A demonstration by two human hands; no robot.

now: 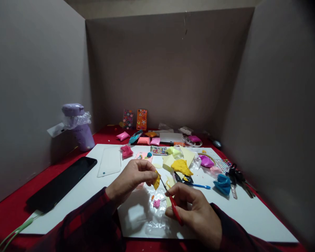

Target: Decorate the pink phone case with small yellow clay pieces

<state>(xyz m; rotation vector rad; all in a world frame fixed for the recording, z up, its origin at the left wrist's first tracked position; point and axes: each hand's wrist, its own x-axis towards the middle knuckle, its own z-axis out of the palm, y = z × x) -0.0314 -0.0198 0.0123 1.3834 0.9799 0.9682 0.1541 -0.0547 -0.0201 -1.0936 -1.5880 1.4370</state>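
Observation:
My left hand (pixel 136 176) pinches a small flat piece of yellow clay (pixel 156 182) between thumb and fingertips. In my right hand (pixel 194 210) is a pair of small red-handled scissors (pixel 175 210), its thin dark blades pointing up and left to the edge of that piece. A larger lump of yellow clay (pixel 182 167) lies just beyond, above a black wrapper (pixel 183 177) and a blue tool (pixel 201 186). Below my hands, a clear plastic sheet (pixel 157 227) carries a pink bit of clay (pixel 156 203). My fingers partly hide the scissors' handles.
A black phone (pixel 64 182) lies at the left, near a purple bottle (pixel 80 129). Keys (pixel 234 190) and a blue clay packet (pixel 222 184) are at the right. A clear phone case (pixel 109 161) lies on the white board (pixel 262 224); decorated cases (pixel 142 119) stand at the back.

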